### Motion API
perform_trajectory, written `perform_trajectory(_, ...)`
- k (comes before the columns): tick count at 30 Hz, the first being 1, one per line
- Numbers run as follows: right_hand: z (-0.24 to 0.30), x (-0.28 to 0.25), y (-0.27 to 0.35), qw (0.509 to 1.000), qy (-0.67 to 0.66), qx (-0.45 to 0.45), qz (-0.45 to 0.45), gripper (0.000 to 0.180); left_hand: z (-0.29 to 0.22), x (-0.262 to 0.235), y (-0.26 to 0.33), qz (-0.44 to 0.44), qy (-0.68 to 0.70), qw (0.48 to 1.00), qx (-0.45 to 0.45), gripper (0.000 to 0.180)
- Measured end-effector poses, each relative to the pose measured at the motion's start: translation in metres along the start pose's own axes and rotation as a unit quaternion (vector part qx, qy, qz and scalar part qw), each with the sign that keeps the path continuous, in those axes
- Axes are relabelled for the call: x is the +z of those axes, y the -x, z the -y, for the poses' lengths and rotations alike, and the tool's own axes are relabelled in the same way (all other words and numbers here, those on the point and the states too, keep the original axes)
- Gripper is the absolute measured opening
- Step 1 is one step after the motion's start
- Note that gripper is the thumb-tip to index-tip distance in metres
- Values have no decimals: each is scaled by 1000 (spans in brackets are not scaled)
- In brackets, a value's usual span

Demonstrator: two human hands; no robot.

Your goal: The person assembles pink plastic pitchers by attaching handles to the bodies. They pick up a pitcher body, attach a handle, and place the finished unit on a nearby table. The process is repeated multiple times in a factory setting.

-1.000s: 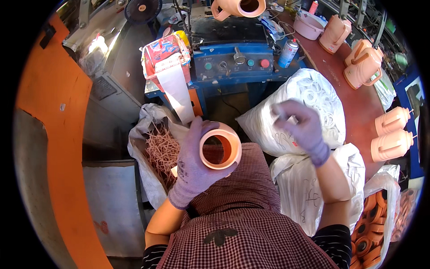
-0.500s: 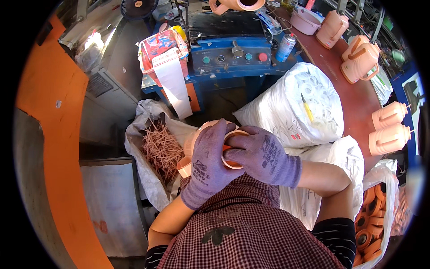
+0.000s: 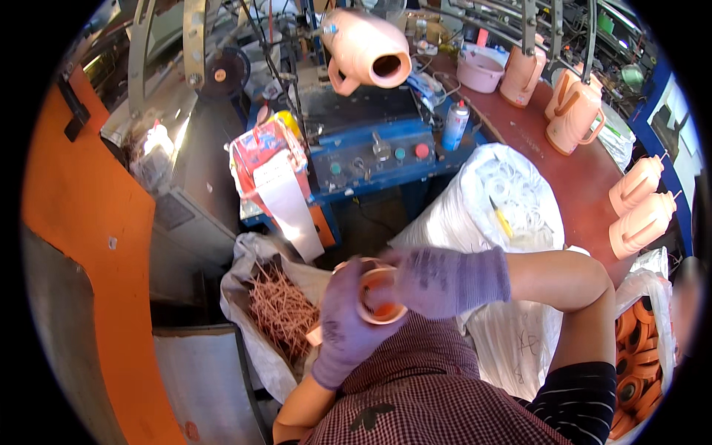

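Observation:
Both my hands wear purple knit gloves and meet just above my lap. My left hand point(image 3: 343, 326) wraps around a salmon-pink plastic jug body point(image 3: 380, 308), its round mouth turned toward me. My right hand point(image 3: 437, 280) lies across the mouth from the right, fingers pressed into the rim. What the fingers hold inside is hidden. A white sack of white rings point(image 3: 512, 196) stands open just beyond my right hand.
A sack of thin orange plastic strips point(image 3: 280, 311) sits at my left. Ahead stands a blue machine point(image 3: 371, 152) with buttons, and a pink jug point(image 3: 365, 50) is mounted above it. More pink jugs point(image 3: 572, 115) line the brown bench at right. Orange discs point(image 3: 636, 356) fill a bag at far right.
My right hand came down from the white sack and closed over the jug's mouth. The jug has sunk a little lower toward my lap.

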State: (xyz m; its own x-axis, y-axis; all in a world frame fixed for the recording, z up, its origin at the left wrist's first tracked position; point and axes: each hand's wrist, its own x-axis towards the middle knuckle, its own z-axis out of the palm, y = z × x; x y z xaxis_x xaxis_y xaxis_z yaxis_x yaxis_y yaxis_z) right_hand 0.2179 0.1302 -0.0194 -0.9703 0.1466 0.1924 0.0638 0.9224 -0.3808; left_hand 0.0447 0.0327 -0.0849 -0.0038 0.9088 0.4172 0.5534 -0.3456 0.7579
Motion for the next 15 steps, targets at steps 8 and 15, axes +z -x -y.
perform_trajectory(8,-147,-117,-66,816,280,365,-349,100,24,-86,26,-100,-25,990,-100,83)
perform_trajectory(15,-177,-108,-104,806,269,362,-382,78,15,-84,31,-86,-12,991,-104,79)
